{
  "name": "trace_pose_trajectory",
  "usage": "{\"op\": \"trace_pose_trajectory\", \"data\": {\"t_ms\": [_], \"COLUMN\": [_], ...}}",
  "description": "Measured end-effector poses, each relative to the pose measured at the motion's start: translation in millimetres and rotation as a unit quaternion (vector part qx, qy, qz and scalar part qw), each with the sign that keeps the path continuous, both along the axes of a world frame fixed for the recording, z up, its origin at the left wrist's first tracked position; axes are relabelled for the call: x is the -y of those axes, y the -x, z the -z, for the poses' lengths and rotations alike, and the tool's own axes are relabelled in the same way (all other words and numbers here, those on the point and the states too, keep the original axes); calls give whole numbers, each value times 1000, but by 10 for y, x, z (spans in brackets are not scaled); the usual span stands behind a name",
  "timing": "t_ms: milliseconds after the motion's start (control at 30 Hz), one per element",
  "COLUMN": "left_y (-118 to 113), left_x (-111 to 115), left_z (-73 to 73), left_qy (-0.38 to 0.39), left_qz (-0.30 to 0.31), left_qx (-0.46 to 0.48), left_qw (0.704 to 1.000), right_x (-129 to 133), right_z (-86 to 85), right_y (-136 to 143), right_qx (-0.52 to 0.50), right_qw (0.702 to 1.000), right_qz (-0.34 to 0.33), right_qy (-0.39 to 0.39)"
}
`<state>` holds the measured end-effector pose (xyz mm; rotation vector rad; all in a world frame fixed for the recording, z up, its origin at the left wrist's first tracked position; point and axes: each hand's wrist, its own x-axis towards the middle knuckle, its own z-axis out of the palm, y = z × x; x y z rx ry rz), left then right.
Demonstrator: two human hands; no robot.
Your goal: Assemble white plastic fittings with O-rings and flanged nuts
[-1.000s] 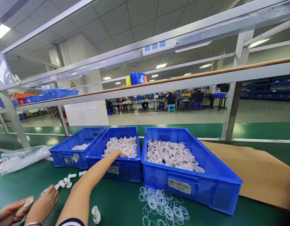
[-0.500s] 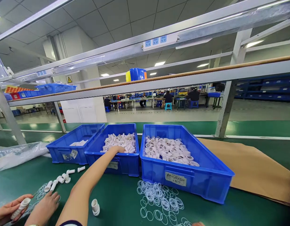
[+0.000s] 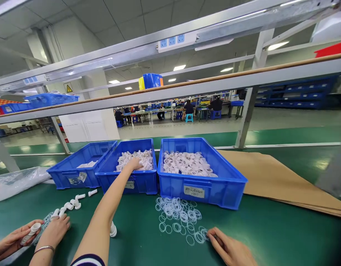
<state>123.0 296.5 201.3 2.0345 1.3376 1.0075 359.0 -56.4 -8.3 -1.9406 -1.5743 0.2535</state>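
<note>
My left hand point(image 3: 135, 163) reaches into the middle blue bin point(image 3: 126, 184) and lies on its heap of white tube fittings point(image 3: 147, 157); its fingers are buried among the pieces, so its grip is hidden. My right hand point(image 3: 231, 249) rests on the green table at the bottom right, fingers apart, fingertips touching the edge of a scatter of clear rings point(image 3: 177, 214). A single white fitting point(image 3: 113, 229) stands beside my left forearm.
The right blue bin point(image 3: 214, 188) holds white caps; the left blue bin point(image 3: 65, 177) is nearly bare. A co-worker's hands point(image 3: 52, 231) at the lower left hold a white part, near a row of fittings point(image 3: 71, 204). Cardboard point(image 3: 278, 181) lies to the right, a plastic bag point(image 3: 15, 181) to the left.
My view has tilted down and right. My right hand came into view from below and reached the rings. My left hand stayed in the middle bin.
</note>
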Motion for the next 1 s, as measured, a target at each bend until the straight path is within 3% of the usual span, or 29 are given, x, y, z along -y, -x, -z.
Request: {"op": "trace_pose_trajectory", "data": {"t_ms": [167, 233, 300, 367, 433, 533, 633, 733, 800, 1000], "left_y": [-28, -25, -15, 13, 68, 185, 285, 347, 378, 384], "left_x": [-29, 125, 407, 806, 1279, 1986, 2536, 2882, 3025, 3214], "left_z": [-72, -102, -44, 140, 436, 951, 1329, 1472, 1481, 1506], "left_qy": [33, 51, 102, 192, 314, 495, 598, 636, 647, 645], "left_qz": [3, 3, 23, 61, 99, 125, 115, 109, 109, 85], "left_qx": [156, 254, 346, 411, 444, 461, 485, 522, 537, 547], "left_qw": [987, 966, 932, 889, 833, 726, 627, 557, 531, 528], "right_x": [29, 41, 50, 57, 62, 71, 83, 97, 106, 141], "right_z": [-74, -104, -130, -150, -165, -186, -212, -250, -279, -319], "right_y": [85, 100, 110, 119, 131, 158, 195, 239, 277, 379], "right_qx": [39, 39, 39, 40, 43, 54, 70, 86, 96, 99], "right_qw": [999, 999, 999, 999, 999, 998, 997, 996, 995, 995], "right_qz": [4, 0, -4, -8, -12, -14, -14, -18, -19, 2], "right_qy": [-7, -10, -14, -15, -14, -9, -4, -3, -6, -25]}}
